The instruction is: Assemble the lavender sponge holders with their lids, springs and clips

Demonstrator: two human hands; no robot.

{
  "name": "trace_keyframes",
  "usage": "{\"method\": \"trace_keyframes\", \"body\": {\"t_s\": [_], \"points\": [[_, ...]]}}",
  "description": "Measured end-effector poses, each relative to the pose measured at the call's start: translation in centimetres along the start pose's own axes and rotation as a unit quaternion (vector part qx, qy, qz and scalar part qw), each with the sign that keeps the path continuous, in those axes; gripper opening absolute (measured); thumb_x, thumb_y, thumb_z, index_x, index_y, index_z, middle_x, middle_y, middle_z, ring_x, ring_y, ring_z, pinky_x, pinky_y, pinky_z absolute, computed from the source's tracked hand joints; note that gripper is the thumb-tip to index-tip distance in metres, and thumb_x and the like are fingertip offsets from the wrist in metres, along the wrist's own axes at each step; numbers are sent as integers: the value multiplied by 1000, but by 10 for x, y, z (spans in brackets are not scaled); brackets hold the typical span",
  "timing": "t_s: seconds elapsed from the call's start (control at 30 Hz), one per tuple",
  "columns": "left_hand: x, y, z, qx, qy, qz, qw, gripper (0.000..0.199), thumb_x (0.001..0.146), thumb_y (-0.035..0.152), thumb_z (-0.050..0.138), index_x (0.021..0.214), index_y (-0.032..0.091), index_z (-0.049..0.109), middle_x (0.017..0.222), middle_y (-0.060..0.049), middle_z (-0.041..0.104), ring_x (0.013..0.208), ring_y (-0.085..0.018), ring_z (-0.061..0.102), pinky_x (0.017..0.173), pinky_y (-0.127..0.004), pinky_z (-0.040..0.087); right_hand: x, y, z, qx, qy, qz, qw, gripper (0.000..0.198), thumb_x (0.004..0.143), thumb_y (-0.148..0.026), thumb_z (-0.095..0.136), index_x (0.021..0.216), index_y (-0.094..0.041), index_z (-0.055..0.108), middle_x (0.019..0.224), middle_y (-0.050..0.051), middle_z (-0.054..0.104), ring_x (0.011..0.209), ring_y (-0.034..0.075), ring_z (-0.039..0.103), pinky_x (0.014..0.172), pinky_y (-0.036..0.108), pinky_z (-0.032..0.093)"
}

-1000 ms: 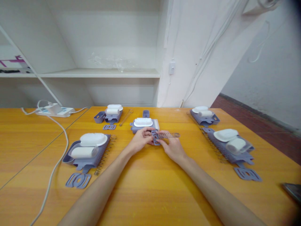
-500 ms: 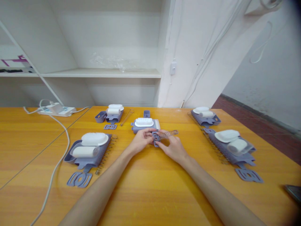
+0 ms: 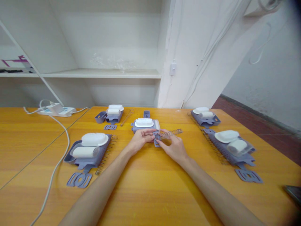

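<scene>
Wooden bench [image 3: 150,191], toward far edge: left hand [image 3: 140,140] and right hand [image 3: 175,147], grip pinching slotted plate [image 3: 157,144], spring [image 3: 175,132] alongside; plate likely light, stiff, best held by rim.

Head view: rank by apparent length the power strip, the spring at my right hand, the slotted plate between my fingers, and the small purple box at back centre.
Power strip
Spring
Slotted plate, partly covered
Small purple box
</scene>
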State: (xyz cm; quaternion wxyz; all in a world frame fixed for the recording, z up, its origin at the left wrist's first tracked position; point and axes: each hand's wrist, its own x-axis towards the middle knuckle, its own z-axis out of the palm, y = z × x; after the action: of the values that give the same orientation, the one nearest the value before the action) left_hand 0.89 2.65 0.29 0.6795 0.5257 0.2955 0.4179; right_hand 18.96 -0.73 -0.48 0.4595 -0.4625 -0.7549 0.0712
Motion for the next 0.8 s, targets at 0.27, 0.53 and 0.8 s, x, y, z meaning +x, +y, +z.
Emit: {"method": "trace_keyframes", "body": {"t_s": [0.27, 0.53, 0.8], "points": [[0, 3, 7, -6, 72, -19, 997, 49, 62, 30, 77, 104, 10, 62, 96, -13, 69, 75, -18, 66, 70, -30, 53, 0, -2, 0, -31, 37, -32, 998, 37, 79, -29, 63, 114, -18, 58, 110, 7, 67, 101, 21, 63, 92, 34, 49], [1, 3, 14, -22, 169, -10, 985, 46, 59, 27, 79, 97, 10, 60, 84, -9, 70, 68, -16, 66, 63, -30, 55, 0, -1, 2, -33, 17, -38, 999, 28, 79, -29, 62, 106, -18, 62, 104, 8, 68, 98, 21, 64, 90, 35, 49], [0, 0, 6, -30, 67, 9, 997, 52, 61, 24, 78, 107, 11, 58, 101, -12, 66, 84, -19, 65, 75, -33, 54, 2, 0, 1, 16, -27, 19, 999, 27, 79, -27, 63, 105, -20, 62, 105, 6, 68, 100, 21, 62, 91, 36, 48]]}}
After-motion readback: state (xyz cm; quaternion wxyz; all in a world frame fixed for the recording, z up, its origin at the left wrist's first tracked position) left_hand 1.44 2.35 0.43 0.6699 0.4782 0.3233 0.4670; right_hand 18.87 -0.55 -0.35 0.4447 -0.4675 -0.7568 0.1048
